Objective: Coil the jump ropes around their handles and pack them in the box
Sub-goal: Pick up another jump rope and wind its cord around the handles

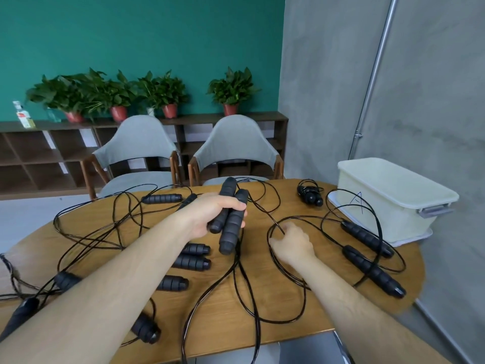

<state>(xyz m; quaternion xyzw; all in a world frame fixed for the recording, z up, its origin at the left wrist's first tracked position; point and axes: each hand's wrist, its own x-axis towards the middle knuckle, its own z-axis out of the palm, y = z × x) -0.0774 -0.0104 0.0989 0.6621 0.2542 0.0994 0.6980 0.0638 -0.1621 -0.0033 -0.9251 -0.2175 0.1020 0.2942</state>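
Observation:
My left hand [210, 214] grips two black foam handles [232, 219] side by side above the middle of the wooden table [328, 306]. Their thin black cord [246, 282] hangs down and loops over the tabletop. My right hand [292, 241] pinches that cord just right of the handles. A coiled jump rope [309, 194] lies at the far edge. The cream plastic box [388, 206] stands at the far right on its lid, open side up. Two more handles [367, 240] with a looped cord lie in front of the box.
Several loose handles [194, 261] and tangled cords [105, 227] cover the table's left half. Two grey chairs [236, 151] stand behind the table, with a low shelf of potted plants [231, 90] against the green wall. A grey object [301, 350] sits at the near edge.

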